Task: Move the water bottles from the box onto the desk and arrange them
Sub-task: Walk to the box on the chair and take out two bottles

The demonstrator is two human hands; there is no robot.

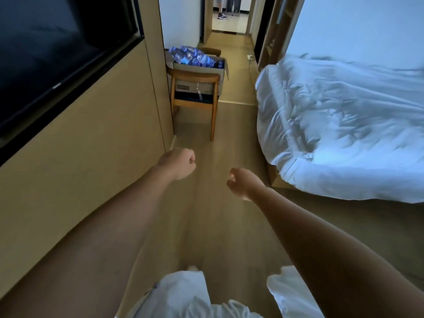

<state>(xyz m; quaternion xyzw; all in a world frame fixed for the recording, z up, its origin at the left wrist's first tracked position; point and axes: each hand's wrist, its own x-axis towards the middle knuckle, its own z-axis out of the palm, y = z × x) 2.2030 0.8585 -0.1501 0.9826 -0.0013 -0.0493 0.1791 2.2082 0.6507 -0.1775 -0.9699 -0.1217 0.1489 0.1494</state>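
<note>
Fingers first: on the left hand (177,163) they are curled tight into a fist with nothing inside it, knuckles pointing ahead down the room. On the right hand (243,183) the fingers (231,174) are loosely bent, thumb and forefinger nearly meeting, and they hold nothing either. Both bare forearms reach forward over the pale wood-look floor (229,134), hands apart from each other, the left a little further out than the right.

Beyond the hands, well ahead, stands a wooden chair with a curved backrest (195,88), pushed against the beige wall panel (80,157) on the left. On its dark seat sits an open grey cardboard box (198,72), flaps up, and it is heaped with clear plastic water bottles with blue labels (195,57), piled loosely, some lying above the rim. No desk shows in this view.

To the right, a bed with a rumpled white duvet (344,122) runs along the floor's edge, its corner hanging near the right hand. Upper left, a black flat television screen (57,53) is set into the wall panel. At the far end a doorway opens onto a bright corridor, where someone's legs and dark sneakers (221,16) are just visible. White clothing (183,294) fills the bottom edge.
</note>
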